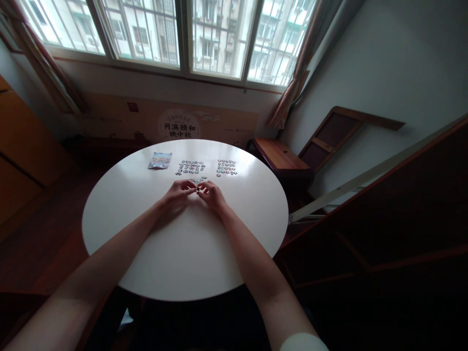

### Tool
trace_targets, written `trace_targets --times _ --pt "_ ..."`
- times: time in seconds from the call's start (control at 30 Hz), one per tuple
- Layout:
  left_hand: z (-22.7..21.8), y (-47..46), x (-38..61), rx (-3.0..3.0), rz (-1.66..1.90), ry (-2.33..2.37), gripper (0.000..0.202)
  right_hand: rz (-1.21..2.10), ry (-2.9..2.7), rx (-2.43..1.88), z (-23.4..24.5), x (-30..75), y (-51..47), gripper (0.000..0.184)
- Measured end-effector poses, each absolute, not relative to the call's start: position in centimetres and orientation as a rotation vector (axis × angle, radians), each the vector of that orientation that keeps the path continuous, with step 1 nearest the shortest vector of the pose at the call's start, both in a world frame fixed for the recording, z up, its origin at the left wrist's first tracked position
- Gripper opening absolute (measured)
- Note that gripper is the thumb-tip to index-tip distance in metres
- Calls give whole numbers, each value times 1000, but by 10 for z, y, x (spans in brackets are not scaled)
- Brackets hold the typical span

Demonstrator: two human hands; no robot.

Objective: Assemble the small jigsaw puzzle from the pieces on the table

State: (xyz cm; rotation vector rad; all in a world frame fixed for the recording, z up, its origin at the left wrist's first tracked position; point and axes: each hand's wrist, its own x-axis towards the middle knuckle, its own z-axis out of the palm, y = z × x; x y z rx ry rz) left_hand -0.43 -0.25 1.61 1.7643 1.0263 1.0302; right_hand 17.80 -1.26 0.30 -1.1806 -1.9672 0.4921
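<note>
Near the middle of the white round table, my left hand point(179, 191) and my right hand point(212, 194) meet at the fingertips. Both are closed in a pinch around a small dark puzzle piece point(198, 188). Just beyond my fingers lies a small cluster of puzzle pieces point(198, 180), partly hidden by them. Farther back, loose puzzle pieces point(192, 167) are spread in rough rows. Another group of puzzle pieces point(227, 167) lies to the right in tidier rows. A colourful picture sheet point(160, 160) rests left of the pieces.
The white table point(186, 268) has a rounded edge on all sides. A wooden chair point(283, 153) stands beyond its right rim. Dark wooden furniture point(383, 253) fills the lower right. Barred windows point(219, 39) span the far wall, with curtains point(288, 100) beside them.
</note>
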Motion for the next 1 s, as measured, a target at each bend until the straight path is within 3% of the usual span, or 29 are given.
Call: trace_targets --times 0.2,1.0 --pt "17 -3 -5 1765 982 1042 41 505 -1949 -1200 3 177 -11 10" --pt "12 1 -3 1862 1047 1103 40 514 -1898 -1299 2 178 -9 15"
